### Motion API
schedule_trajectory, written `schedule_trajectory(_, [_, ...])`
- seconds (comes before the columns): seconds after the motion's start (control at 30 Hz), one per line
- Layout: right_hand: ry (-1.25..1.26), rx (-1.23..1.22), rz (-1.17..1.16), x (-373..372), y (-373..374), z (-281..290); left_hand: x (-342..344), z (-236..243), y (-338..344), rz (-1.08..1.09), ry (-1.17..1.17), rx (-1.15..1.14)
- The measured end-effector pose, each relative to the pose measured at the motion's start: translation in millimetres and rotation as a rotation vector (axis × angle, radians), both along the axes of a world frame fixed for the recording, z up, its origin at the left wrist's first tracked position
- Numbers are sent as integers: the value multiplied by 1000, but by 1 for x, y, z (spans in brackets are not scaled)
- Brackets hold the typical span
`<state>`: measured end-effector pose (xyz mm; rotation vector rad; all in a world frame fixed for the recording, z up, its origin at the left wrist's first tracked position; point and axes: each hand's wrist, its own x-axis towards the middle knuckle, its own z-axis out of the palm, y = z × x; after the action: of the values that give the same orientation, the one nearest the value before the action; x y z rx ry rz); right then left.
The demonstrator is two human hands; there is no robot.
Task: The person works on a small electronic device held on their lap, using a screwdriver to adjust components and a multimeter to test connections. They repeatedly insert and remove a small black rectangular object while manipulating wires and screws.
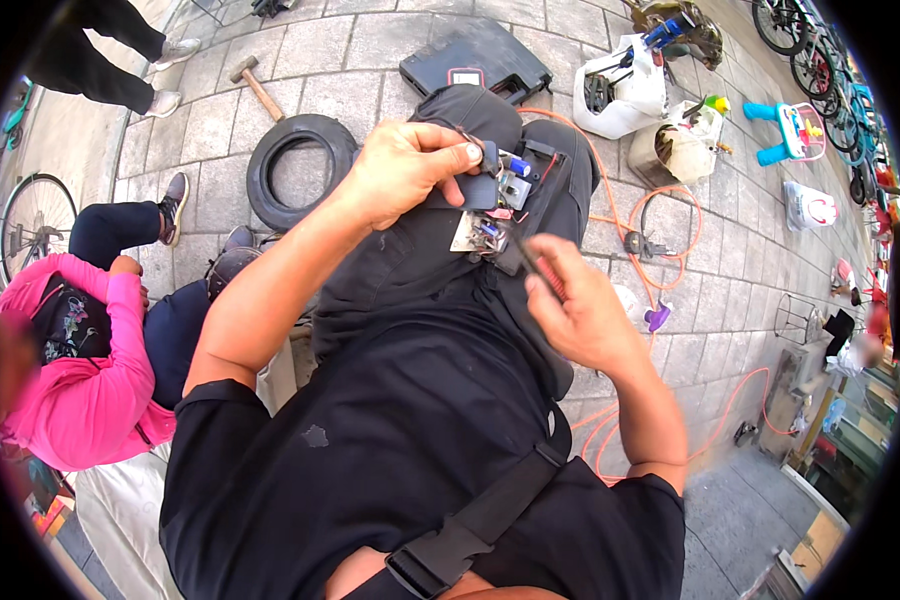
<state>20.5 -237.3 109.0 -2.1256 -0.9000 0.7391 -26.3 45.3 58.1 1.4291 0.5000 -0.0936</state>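
Observation:
On my lap lies an opened black plastic casing [542,185] with a circuit board [467,232] that carries blue cylinders, metal plates and thin wires. My left hand [405,172] pinches a small dark piece [489,157] between thumb and forefinger, at the board's upper end. Closed around a red-handled tool [550,278], my right hand [582,312] is just right of the board. The tool's dark tip points toward the board, but motion smears it, so its exact kind and any contact are unclear.
Ahead lie a black tool case [475,58], a tyre [300,172] and a mallet [258,88]. White containers [620,95] with tools stand at the right, near an orange cord [695,235] and a blue stool [775,135]. A person in pink [90,390] sits close at left; another stands beyond.

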Motion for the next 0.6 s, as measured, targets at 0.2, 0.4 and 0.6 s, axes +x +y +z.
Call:
schedule_trajectory(0.2, [-301,194,-184,-4,47,-13,-2,4,-7,89,13,-93])
schedule_trajectory(0.4, [-498,122,-189,-11,56,-15,-2,2,-6,113,60,-112])
schedule_trajectory(0.6, [-502,125,-161,-14,59,-19,-3,-2,-7,110,43,-106])
